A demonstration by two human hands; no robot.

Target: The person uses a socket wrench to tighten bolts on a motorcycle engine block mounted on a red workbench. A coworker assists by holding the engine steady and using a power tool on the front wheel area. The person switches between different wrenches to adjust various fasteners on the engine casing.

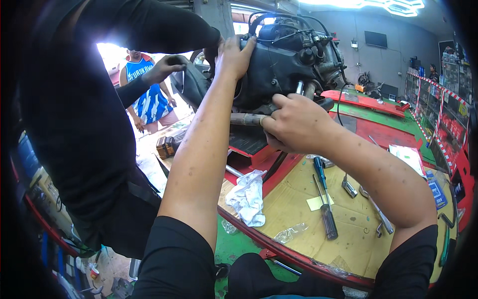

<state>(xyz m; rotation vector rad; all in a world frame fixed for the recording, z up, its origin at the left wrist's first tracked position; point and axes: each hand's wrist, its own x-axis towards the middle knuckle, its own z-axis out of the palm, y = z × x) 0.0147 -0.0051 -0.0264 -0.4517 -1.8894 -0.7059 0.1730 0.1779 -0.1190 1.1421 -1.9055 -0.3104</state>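
My left hand (pixel 233 57) lies against the upper left of a black engine cover (pixel 276 67), thumb and fingers stretched out, holding nothing. The bulky engine (pixel 323 65) carries hoses and cables along its top and right side. Below it, my right hand (pixel 298 122) is closed in a fist around what looks like a socket wrench. A chrome socket (pixel 299 87) rises from above the knuckles toward the engine's underside. Out of the fist's left side runs a worn metal pipe (pixel 246 119); the fingers hide how it joins the wrench.
A co-worker in black (pixel 84 124) stands close at left, one hand (pixel 167 68) near the engine. The cardboard-covered bench (pixel 294 214) holds screwdrivers (pixel 327 214), a loose socket (pixel 349 186), a wrench (pixel 378 212) and a white rag (pixel 249 197). Another person (pixel 147 94) stands behind.
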